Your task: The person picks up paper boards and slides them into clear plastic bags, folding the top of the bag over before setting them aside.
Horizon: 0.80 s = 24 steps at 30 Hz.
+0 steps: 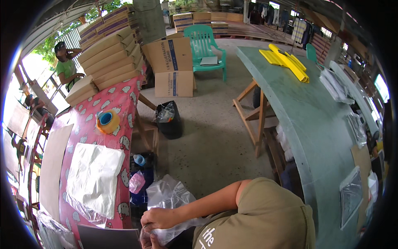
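Note:
My right hand [159, 218] is closed on a clear plastic bag [169, 191], near the lower edge of the view. Its forearm reaches in from the right, out of an olive sleeve. Just below it, my left hand [151, 241] shows only in part, with its fingers pinched at the gathered plastic. The bag spreads loosely above and to the right of both hands. Close by on the left lies a dark flat board [108, 237] at the table's edge. A stack of white plastic sheets or bags [96, 176] rests on the pink patterned table [125, 143].
Tape rolls [108, 121] sit farther up the pink table, before stacked brown packages [110, 62]. A black bin [169, 124], an open carton [174, 62] and a green chair [204, 45] stand beyond. At right, a green table [290, 108] holds yellow folded material [286, 62]. Another person [66, 66] stands far left.

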### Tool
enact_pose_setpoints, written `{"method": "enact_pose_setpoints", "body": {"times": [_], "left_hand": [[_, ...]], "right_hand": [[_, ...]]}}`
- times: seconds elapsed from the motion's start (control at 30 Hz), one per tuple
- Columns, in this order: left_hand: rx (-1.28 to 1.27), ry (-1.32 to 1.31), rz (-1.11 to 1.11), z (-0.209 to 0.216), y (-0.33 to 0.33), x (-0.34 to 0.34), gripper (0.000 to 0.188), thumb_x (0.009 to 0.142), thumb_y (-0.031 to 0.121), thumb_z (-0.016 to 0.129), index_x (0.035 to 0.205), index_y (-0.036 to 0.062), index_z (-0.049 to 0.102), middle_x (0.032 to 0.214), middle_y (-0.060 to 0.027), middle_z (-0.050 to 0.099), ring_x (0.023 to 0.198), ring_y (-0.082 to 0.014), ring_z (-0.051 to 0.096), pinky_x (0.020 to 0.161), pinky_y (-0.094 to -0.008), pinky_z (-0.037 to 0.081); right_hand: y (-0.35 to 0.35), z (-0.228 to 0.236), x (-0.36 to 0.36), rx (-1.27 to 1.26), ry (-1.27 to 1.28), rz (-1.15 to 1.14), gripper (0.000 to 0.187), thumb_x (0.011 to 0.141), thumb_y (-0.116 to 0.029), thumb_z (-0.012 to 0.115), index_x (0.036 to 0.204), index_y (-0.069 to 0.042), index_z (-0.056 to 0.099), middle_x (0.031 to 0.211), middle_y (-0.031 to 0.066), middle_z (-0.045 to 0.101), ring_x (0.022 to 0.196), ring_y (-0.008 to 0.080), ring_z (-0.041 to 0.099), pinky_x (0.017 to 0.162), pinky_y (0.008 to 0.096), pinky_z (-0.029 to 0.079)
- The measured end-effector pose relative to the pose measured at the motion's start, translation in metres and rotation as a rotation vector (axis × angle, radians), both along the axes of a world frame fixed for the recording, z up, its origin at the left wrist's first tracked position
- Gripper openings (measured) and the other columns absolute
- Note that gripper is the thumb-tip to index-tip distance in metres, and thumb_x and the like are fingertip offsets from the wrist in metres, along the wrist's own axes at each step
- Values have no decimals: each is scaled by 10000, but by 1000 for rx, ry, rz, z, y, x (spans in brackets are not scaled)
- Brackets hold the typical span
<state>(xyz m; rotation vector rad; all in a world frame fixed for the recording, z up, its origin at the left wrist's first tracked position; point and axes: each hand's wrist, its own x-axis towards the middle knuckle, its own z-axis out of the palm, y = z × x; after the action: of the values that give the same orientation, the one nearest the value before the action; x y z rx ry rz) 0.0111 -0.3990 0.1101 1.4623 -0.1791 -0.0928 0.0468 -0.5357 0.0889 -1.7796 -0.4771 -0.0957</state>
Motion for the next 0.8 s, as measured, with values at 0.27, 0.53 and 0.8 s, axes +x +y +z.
{"method": "enact_pose_setpoints", "body": {"times": [0.27, 0.53, 0.8], "left_hand": [[-120, 71, 47, -18, 8, 9, 230, 834, 138, 516, 976, -43, 526, 956, -121, 558, 848, -178, 529, 754, -279, 425], [219, 24, 163, 9, -5, 1, 243, 834, 164, 494, 961, -44, 504, 885, -174, 559, 761, -223, 528, 693, -336, 445], [45, -118, 176, -48, 32, 5, 246, 819, 34, 447, 1052, -39, 478, 965, -201, 537, 840, -276, 541, 738, -353, 449]], "right_hand": [[-5, 17, -18, 136, 17, -12, 257, 797, -249, 529, 743, -1, 494, 635, 141, 525, 654, 323, 528, 561, 351, 383], [8, -5, -12, -31, -8, -14, 216, 793, -213, 532, 747, -4, 511, 671, 129, 545, 676, 328, 529, 586, 360, 393], [5, -1, -10, -17, -74, -21, 182, 778, -193, 543, 754, -13, 552, 760, 120, 557, 723, 304, 540, 626, 363, 413]]}}
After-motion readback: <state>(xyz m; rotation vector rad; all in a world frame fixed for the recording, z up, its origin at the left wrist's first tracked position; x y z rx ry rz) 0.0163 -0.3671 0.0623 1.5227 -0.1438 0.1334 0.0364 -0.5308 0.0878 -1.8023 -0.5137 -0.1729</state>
